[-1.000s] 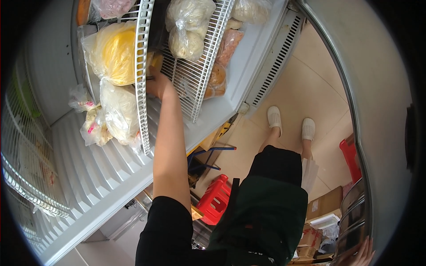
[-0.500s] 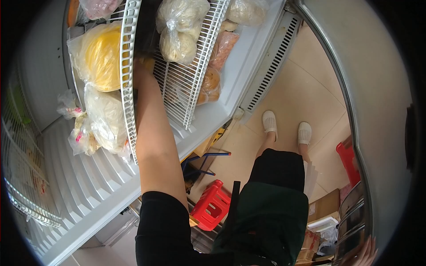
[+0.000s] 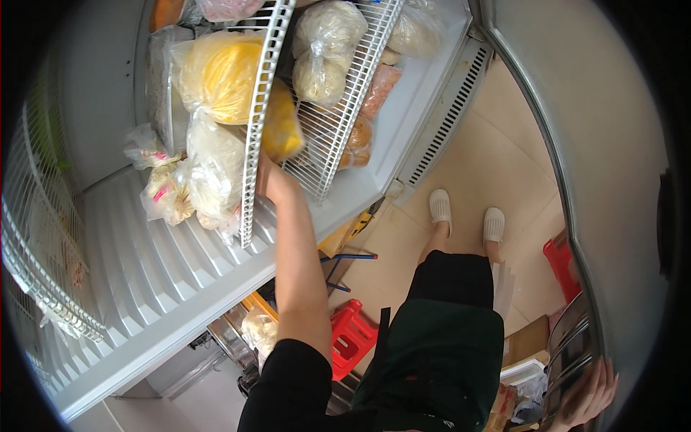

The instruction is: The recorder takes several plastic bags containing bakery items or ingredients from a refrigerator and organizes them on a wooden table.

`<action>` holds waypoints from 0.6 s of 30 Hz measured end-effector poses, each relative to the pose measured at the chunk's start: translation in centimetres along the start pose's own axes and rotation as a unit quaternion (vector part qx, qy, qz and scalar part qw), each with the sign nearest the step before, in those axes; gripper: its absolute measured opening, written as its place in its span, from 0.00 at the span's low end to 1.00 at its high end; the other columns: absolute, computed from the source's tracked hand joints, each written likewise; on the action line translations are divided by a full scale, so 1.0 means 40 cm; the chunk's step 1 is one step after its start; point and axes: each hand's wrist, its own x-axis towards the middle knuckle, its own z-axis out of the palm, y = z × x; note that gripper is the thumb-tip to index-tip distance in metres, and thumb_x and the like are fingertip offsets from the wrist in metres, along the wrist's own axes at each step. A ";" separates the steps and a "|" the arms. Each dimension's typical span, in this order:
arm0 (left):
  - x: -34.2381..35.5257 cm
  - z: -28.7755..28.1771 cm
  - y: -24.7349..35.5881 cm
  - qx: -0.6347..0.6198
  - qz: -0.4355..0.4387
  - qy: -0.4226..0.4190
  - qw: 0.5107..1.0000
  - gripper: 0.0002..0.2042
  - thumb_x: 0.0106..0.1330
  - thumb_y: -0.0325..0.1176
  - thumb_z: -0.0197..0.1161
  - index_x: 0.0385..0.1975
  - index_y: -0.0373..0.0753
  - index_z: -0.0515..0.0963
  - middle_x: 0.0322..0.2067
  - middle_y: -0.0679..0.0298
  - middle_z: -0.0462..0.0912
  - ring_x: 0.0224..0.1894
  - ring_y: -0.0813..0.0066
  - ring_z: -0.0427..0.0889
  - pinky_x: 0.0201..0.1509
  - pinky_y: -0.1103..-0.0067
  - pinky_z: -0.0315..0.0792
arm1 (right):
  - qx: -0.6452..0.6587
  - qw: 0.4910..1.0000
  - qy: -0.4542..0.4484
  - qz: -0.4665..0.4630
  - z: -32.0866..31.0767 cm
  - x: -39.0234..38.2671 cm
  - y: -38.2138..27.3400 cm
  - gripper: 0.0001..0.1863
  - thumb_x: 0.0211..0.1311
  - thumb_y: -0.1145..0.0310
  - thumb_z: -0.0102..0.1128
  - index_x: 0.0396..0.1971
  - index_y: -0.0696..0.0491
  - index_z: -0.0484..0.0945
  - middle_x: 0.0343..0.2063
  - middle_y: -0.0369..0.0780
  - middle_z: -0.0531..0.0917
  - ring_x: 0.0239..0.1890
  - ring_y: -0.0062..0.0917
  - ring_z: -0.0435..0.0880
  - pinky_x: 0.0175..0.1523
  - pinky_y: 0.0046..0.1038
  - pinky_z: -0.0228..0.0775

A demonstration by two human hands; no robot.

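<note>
My left hand (image 3: 271, 177) is inside the white freezer, beside the upright rim of a wire shelf (image 3: 260, 108). It is closed on a yellow bag (image 3: 282, 124), blurred by motion; the rim hides some fingers. Left of that rim lies a larger clear plastic bag with yellow contents (image 3: 224, 70). A bag with whitish contents (image 3: 216, 158) sits below it. Across the rim, a knotted bag of pale round lumps (image 3: 325, 57) rests on another wire shelf (image 3: 317, 155). At lower right, my right hand (image 3: 592, 394) lies with fingers stretched out against the open door (image 3: 612, 144).
Small knotted bags (image 3: 167, 194) lie on the ribbed freezer floor (image 3: 144, 259). Bags of orange-brown food (image 3: 358, 140) sit beyond the right shelf. A red plastic stool (image 3: 353, 335) stands below the freezer's edge, and cardboard boxes (image 3: 525, 338) are near the door.
My left hand, hidden deeper between the shelves before, has drawn back toward me with the yellow bag. The freezer has shifted right in view. More of my right hand shows at the door.
</note>
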 end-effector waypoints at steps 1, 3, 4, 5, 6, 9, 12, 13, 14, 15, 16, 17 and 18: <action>-0.045 -0.034 -0.002 0.010 0.030 -0.037 0.999 0.20 0.57 0.30 0.57 0.48 0.35 0.63 0.45 0.58 0.69 0.44 0.71 0.71 0.47 0.80 0.67 | 0.000 1.000 0.002 -0.001 -0.001 -0.007 0.007 0.10 0.55 0.79 0.50 0.38 0.62 0.71 0.35 0.45 0.78 0.40 0.36 0.78 0.50 0.41 0.65; -0.104 -0.084 -0.005 0.003 0.035 -0.066 0.997 0.24 0.54 0.28 0.61 0.50 0.30 0.60 0.47 0.55 0.66 0.47 0.71 0.68 0.50 0.78 0.64 | 0.020 1.000 0.013 -0.005 0.001 -0.014 0.012 0.11 0.55 0.80 0.50 0.39 0.62 0.71 0.34 0.45 0.78 0.40 0.36 0.77 0.50 0.41 0.64; -0.139 -0.105 -0.011 -0.007 0.049 -0.066 0.997 0.24 0.54 0.28 0.61 0.50 0.30 0.60 0.47 0.55 0.66 0.47 0.71 0.68 0.50 0.78 0.64 | 0.030 0.999 0.020 -0.001 0.000 -0.016 0.013 0.11 0.54 0.81 0.49 0.39 0.61 0.71 0.33 0.45 0.78 0.40 0.36 0.77 0.50 0.41 0.64; -0.174 -0.126 -0.016 0.052 0.065 -0.082 0.993 0.25 0.55 0.28 0.60 0.50 0.29 0.59 0.46 0.54 0.66 0.47 0.70 0.68 0.50 0.78 0.65 | 0.030 0.999 0.022 -0.004 -0.002 -0.016 0.014 0.11 0.54 0.81 0.49 0.39 0.61 0.71 0.33 0.45 0.78 0.40 0.36 0.77 0.50 0.41 0.64; -0.194 -0.138 -0.020 0.127 0.046 -0.087 0.987 0.25 0.55 0.29 0.60 0.50 0.29 0.57 0.45 0.54 0.65 0.47 0.69 0.68 0.50 0.77 0.65 | 0.034 0.999 0.010 0.000 -0.004 -0.015 0.013 0.11 0.54 0.81 0.49 0.39 0.61 0.71 0.33 0.45 0.78 0.40 0.36 0.77 0.50 0.41 0.64; -0.203 -0.150 -0.012 0.125 0.072 -0.128 0.981 0.30 0.52 0.27 0.63 0.52 0.31 0.53 0.45 0.54 0.63 0.49 0.68 0.64 0.53 0.76 0.61 | 0.050 0.999 0.014 0.008 -0.012 -0.008 0.010 0.11 0.54 0.82 0.49 0.38 0.61 0.71 0.32 0.45 0.77 0.39 0.37 0.77 0.50 0.41 0.64; -0.146 -0.134 0.020 0.229 0.194 -0.114 0.947 0.30 0.52 0.30 0.63 0.52 0.29 0.56 0.50 0.48 0.60 0.51 0.62 0.63 0.55 0.72 0.58 | 0.067 0.998 0.009 0.004 -0.024 -0.002 0.010 0.11 0.54 0.82 0.48 0.38 0.61 0.71 0.33 0.45 0.77 0.39 0.37 0.77 0.50 0.42 0.63; -0.125 -0.127 0.032 0.330 0.266 -0.095 0.900 0.30 0.51 0.32 0.64 0.52 0.28 0.57 0.51 0.46 0.60 0.51 0.59 0.62 0.55 0.70 0.57 | 0.075 0.997 0.003 0.008 -0.027 0.000 0.009 0.11 0.53 0.82 0.49 0.39 0.60 0.71 0.33 0.45 0.77 0.39 0.37 0.77 0.51 0.43 0.63; -0.100 -0.116 0.043 0.276 0.237 -0.126 0.923 0.27 0.51 0.34 0.64 0.48 0.25 0.63 0.49 0.44 0.64 0.49 0.57 0.64 0.54 0.69 0.58 | 0.084 0.996 -0.006 0.020 -0.031 0.000 0.007 0.12 0.52 0.83 0.50 0.39 0.60 0.70 0.33 0.44 0.77 0.39 0.36 0.77 0.51 0.43 0.62; -0.082 -0.102 0.047 0.276 0.236 -0.124 0.924 0.27 0.51 0.34 0.64 0.48 0.25 0.63 0.49 0.44 0.64 0.49 0.57 0.64 0.54 0.69 0.58 | 0.081 0.997 -0.004 0.010 -0.034 0.000 0.005 0.12 0.52 0.83 0.50 0.39 0.60 0.70 0.33 0.44 0.77 0.39 0.36 0.77 0.51 0.43 0.62; -0.065 -0.087 0.049 0.263 0.190 -0.139 0.936 0.24 0.52 0.31 0.62 0.46 0.25 0.65 0.47 0.47 0.67 0.47 0.63 0.67 0.51 0.73 0.60 | 0.088 0.996 -0.002 0.014 -0.035 0.000 0.002 0.12 0.52 0.83 0.50 0.39 0.60 0.71 0.32 0.44 0.77 0.40 0.36 0.77 0.51 0.43 0.62; -0.051 -0.077 0.051 0.235 0.179 -0.165 0.941 0.20 0.53 0.29 0.61 0.44 0.25 0.66 0.44 0.50 0.71 0.44 0.69 0.70 0.48 0.77 0.63 | 0.096 0.995 -0.004 0.033 -0.037 0.000 -0.001 0.12 0.52 0.82 0.49 0.38 0.60 0.71 0.32 0.44 0.77 0.40 0.36 0.77 0.52 0.43 0.62; -0.042 -0.074 0.054 0.248 0.144 -0.151 0.946 0.20 0.53 0.29 0.61 0.44 0.25 0.66 0.44 0.50 0.71 0.44 0.69 0.70 0.48 0.77 0.63 | 0.093 0.995 0.003 0.018 -0.039 0.000 -0.004 0.12 0.52 0.82 0.49 0.38 0.60 0.71 0.32 0.44 0.77 0.40 0.36 0.77 0.52 0.43 0.62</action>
